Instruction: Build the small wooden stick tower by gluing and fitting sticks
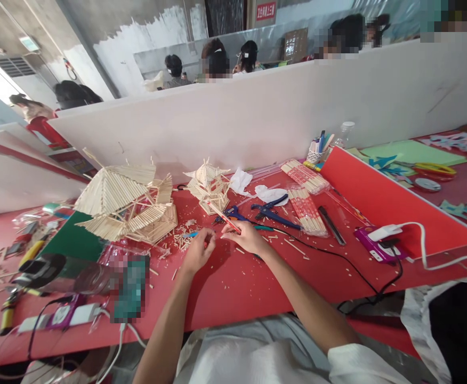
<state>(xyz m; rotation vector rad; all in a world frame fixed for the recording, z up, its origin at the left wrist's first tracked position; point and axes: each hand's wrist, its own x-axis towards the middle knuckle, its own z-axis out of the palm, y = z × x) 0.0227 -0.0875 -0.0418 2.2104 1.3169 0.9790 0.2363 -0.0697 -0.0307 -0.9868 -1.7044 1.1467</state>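
My right hand [246, 237] is closed around a slim red-and-white stick [230, 222], whose pale end points up and left. Close beside it, my left hand [200, 249] has its fingers curled together; a bit of red shows at them, too small to name. Beyond the hands stands a small pavilion model [207, 184] of thin wooden sticks. A larger stick-built model [127, 202] with slanted roofs is to the left. Short cut sticks [181, 242] lie beside my left hand. Blue-handled cutters [275, 212] rest past my right hand.
Packs of wrapped chopsticks [307, 210] lie at right, near a dark marker-like tool [331, 226]. A red board [397, 197] leans beyond a purple power strip [379, 245]. At left are a phone [131, 288], a clear bottle [93, 277] and another strip [63, 313]. A white partition [233, 117] runs behind.
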